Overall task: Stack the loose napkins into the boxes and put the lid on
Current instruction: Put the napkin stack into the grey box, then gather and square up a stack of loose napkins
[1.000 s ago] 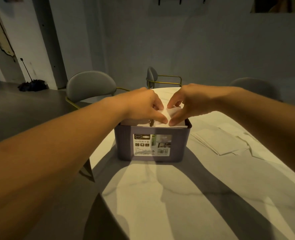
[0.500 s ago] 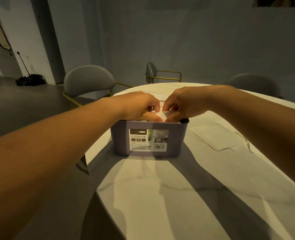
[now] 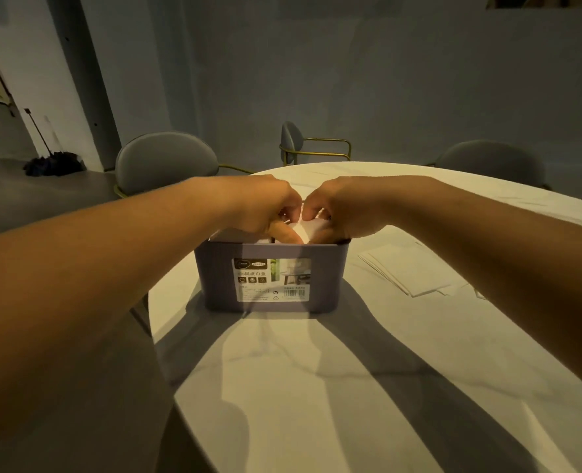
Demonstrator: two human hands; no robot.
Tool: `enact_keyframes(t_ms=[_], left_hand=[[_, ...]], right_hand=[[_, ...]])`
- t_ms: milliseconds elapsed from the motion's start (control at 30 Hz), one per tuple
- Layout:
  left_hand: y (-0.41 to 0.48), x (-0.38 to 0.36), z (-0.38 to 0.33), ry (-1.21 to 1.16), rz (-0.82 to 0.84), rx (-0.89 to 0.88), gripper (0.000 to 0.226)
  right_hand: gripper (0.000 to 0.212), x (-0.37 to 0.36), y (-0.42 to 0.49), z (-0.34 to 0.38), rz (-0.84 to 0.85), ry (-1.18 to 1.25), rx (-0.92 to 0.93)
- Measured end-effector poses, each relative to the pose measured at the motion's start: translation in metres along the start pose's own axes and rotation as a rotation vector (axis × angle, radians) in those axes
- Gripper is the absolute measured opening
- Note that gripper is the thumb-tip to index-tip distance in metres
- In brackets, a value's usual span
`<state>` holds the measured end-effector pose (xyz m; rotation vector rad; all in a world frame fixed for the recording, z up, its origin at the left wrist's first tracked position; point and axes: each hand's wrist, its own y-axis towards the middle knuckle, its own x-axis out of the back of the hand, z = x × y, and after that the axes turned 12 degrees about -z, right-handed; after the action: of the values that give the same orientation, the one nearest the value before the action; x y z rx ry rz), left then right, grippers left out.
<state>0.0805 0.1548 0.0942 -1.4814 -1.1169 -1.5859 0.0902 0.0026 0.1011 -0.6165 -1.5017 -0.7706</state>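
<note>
We pinch one white napkin with two hands, left hand and right hand, fingers curled round it at the top of one grey box on the table. One loose napkin pile lies to the right.

1 head-worn camera looks forward and down, close to the box.

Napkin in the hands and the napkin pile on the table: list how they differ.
The held napkin is pinched by the left hand and right hand at the box opening; the pile lies untouched on the table. The held napkin is bent; the pile lies flat. Both are white paper.
</note>
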Motion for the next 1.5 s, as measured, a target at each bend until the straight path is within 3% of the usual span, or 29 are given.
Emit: enact_keyframes(t_ms=[167,267,400,567,733,867,1000,1100,1233,1367,1433,1500], left_hand=[[0.006,0.032,-0.009,-0.098,0.158,0.163,0.057],[0.015,0.044,-0.020,-0.064,0.100,0.176,0.051],[0.036,0.040,-0.050,-0.060,-0.097,0.143,0.036],[0.062,0.008,-0.105,-0.063,-0.345,0.088,0.029],[0.074,-0.049,-0.142,-0.210,-0.519,0.198,0.026],[0.068,-0.092,-0.147,-0.376,-0.613,0.403,0.017],[0.066,-0.117,-0.145,-0.593,-0.694,0.602,0.010],[0.070,-0.121,-0.145,-0.852,-0.756,0.618,0.016],[0.068,-0.123,-0.138,-1.103,-0.877,0.654,0.025],[0.067,-0.124,-0.145,-1.405,-0.869,0.859,0.021],[0.062,-0.119,-0.158,-1.596,-0.788,0.897,0.019],[0.055,-0.112,-0.176,-1.775,-0.582,0.881,0.025]], right_hand=[[0.024,0.015,-0.026,-0.030,-0.347,0.527,-0.156],[0.019,0.019,-0.050,-0.064,-0.451,0.542,-0.291],[0.020,-0.003,-0.084,-0.103,-0.361,0.352,-0.366],[0.016,-0.053,-0.118,-0.111,-0.139,0.241,-0.312],[0.021,-0.083,-0.127,-0.111,-0.181,0.250,-0.274],[0.032,-0.095,-0.130,-0.114,-0.256,0.134,-0.216],[0.031,-0.104,-0.131,-0.113,-0.442,0.095,-0.167],[0.026,-0.107,-0.132,-0.116,-0.530,0.169,-0.231],[0.032,-0.102,-0.139,-0.124,-0.654,0.432,-0.437],[0.014,-0.099,-0.141,-0.131,-0.895,0.806,-0.714],[0.021,-0.094,-0.141,-0.136,-1.018,0.958,-0.892],[0.036,-0.090,-0.143,-0.140,-1.060,1.009,-0.943]])
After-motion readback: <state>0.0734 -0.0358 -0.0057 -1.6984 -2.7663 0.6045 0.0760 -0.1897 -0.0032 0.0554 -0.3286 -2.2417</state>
